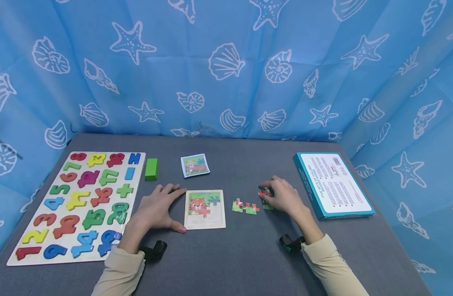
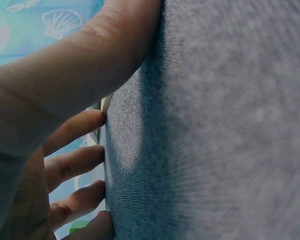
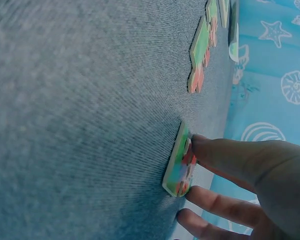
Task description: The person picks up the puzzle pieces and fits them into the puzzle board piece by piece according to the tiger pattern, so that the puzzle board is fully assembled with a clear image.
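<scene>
You are pinching puzzle pieces (image 1: pixel 266 199) to the right of a tiger puzzle board (image 1: pixel 205 226).
Mid-table, your left hand (image 1: pixel 157 209) is spreading wide, thumb and index finger touching the board's left corners; your right hand (image 1: pixel 283 196) is curling, thumb and fingers gripping those pieces. Interlocked pieces (image 1: pixel 251 210) are lying between. A number board (image 1: pixel 32 261) is lying along the table's left edge, a teal box (image 1: pixel 341 185) near the right, a tiger card (image 1: pixel 195 165) toward the far edge.

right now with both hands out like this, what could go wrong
The square wooden tiger-puzzle tray might slide if pressed, since the left hand is at its left side only. Moving left, the right hand could knock the small red-and-green jigsaw pieces lying between it and the tray.
</scene>
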A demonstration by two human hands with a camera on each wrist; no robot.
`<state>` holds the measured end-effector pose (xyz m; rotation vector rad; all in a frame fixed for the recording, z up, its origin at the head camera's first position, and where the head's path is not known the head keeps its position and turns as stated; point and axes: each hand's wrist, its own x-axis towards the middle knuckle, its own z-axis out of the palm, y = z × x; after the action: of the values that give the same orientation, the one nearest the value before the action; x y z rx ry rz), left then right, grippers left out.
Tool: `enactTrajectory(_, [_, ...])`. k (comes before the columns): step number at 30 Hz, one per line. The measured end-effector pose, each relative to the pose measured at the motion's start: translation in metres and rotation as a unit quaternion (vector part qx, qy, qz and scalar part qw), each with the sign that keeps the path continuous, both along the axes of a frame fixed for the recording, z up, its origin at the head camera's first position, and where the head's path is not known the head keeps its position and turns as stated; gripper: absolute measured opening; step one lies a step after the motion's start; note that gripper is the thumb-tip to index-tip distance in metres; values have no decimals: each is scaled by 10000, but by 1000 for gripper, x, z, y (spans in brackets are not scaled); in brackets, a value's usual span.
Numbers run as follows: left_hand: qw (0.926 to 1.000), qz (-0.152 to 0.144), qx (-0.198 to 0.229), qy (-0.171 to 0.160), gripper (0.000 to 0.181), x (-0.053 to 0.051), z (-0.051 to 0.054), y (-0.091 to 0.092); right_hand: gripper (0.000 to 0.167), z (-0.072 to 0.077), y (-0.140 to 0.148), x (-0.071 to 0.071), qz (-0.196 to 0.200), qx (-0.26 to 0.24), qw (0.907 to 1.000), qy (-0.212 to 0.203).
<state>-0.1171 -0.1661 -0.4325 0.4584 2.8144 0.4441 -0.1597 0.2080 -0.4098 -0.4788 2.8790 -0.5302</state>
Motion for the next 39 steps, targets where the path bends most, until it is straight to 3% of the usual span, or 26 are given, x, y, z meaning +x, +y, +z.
enactTrajectory(14, [10000, -15, 10, 15, 112, -1, 0, -1, 33, 3, -1, 1, 149, 181, 9997, -46])
enactTrajectory(20, [10000, -18, -28, 52, 113, -1, 0, -1, 42, 4, 1, 4, 209, 143, 9996, -155])
enactTrajectory(29, [10000, -7, -14, 31, 112, -1, 0, -1, 31, -3, -5, 3, 144, 87, 9996, 216])
enactTrajectory(39, [10000, 12, 2, 40, 112, -1, -1, -1, 34, 0, -6, 6, 292, -77, 9995, 58])
